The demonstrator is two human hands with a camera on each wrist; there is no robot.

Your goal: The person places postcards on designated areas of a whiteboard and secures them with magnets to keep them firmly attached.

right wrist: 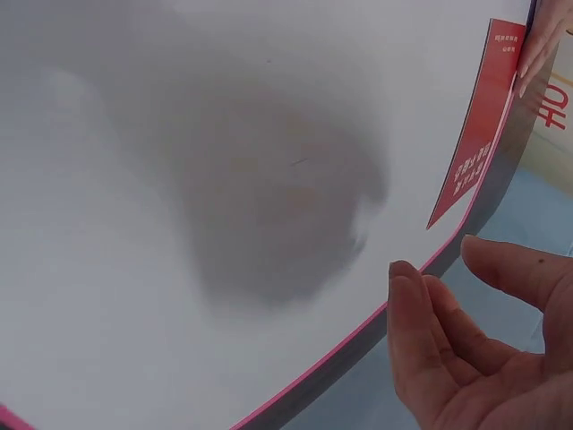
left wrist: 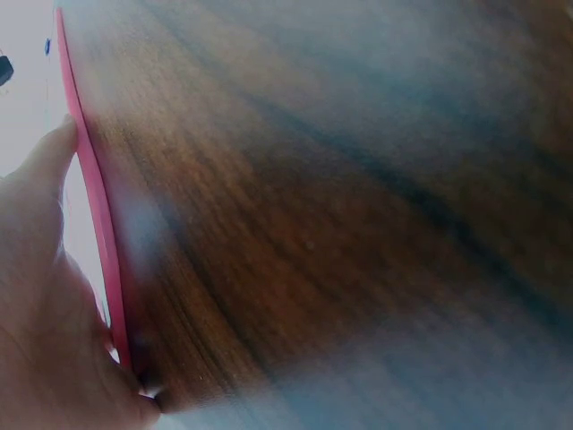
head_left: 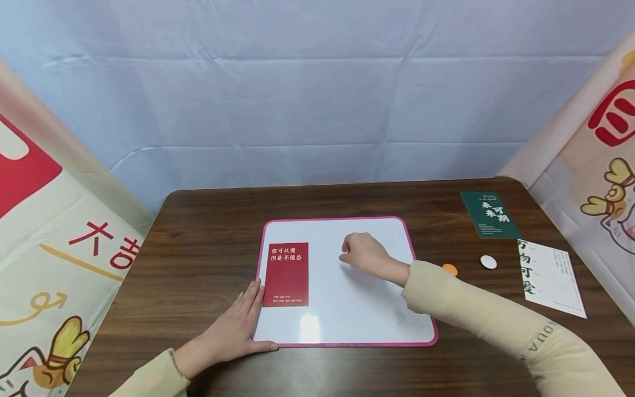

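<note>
A whiteboard [head_left: 347, 325] with a pink rim lies flat on the dark wooden table. On its left part sits a red card [head_left: 288, 275] with white lettering. My left hand [head_left: 235, 328] rests at the board's lower left corner, fingers straight along the left edge and thumb at the bottom edge; the pink rim [left wrist: 100, 210] shows beside that hand in the left wrist view. Above the board's upper right part is my right hand [head_left: 368, 255], casting a shadow on the white surface. In the right wrist view its fingers [right wrist: 416, 336] bend loosely, apart from the thumb, with nothing between them.
Right of the board lie an orange disc [head_left: 450, 269] and a white disc [head_left: 488, 262]. Farther right are a green card [head_left: 488, 218] and a white card [head_left: 553, 278] with black lettering. A pale blue cloth [head_left: 307, 110] hangs behind the table; printed cloths flank it.
</note>
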